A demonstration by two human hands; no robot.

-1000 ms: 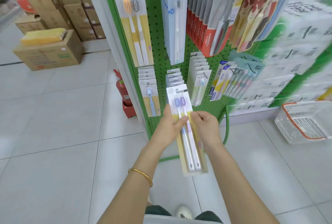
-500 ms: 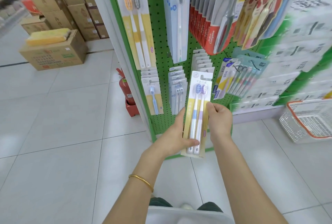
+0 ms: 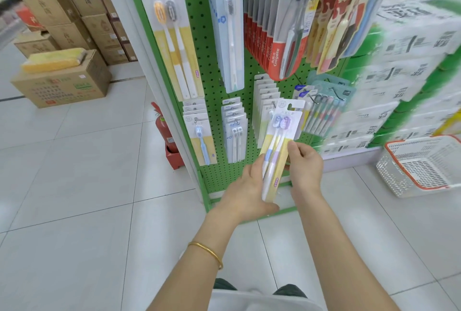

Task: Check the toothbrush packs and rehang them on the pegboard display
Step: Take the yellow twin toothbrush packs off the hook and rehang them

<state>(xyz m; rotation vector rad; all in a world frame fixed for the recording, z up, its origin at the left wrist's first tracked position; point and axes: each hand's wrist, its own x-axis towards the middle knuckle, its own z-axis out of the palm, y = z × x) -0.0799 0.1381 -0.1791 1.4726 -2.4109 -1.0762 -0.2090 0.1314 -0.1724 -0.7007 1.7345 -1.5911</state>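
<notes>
- Yellow-and-white card under a clear blister: the toothbrush pack (image 3: 277,152) is held in both hands, in front of the lower middle of the green pegboard (image 3: 212,66). It is tilted, with its hang tab leaning to the right.
- The left hand (image 3: 245,193) grips the pack's lower end. Its fingers lie up the left edge and its thumb curls under the bottom corner.
- The right hand (image 3: 305,168) pinches the pack's right edge about halfway up, between thumb and fingertips.
- Two brushes sit heads-up inside the pack, one with a blue handle and one with a lilac handle.
- The hang tab overlaps a row of white packs (image 3: 265,96) hanging low on the pegboard. I cannot tell whether the tab's hole is on a peg.
- A gold bangle (image 3: 208,252) circles the left wrist.
- On the pegboard's lower left hangs a pack with a single blue brush (image 3: 200,141), and just right of it a row of grey packs (image 3: 234,131).
- High on the pegboard hang long packs, among them red Colgate cards (image 3: 273,53).
- A red fire extinguisher (image 3: 164,131) stands on the floor at the pegboard's left foot.
- A white basket (image 3: 424,168) with an orange rim sits on the tiled floor to the pegboard's right.
- Cardboard boxes (image 3: 62,83) are stacked well to the pegboard's left, and the nearest one carries a yellow bundle.
</notes>
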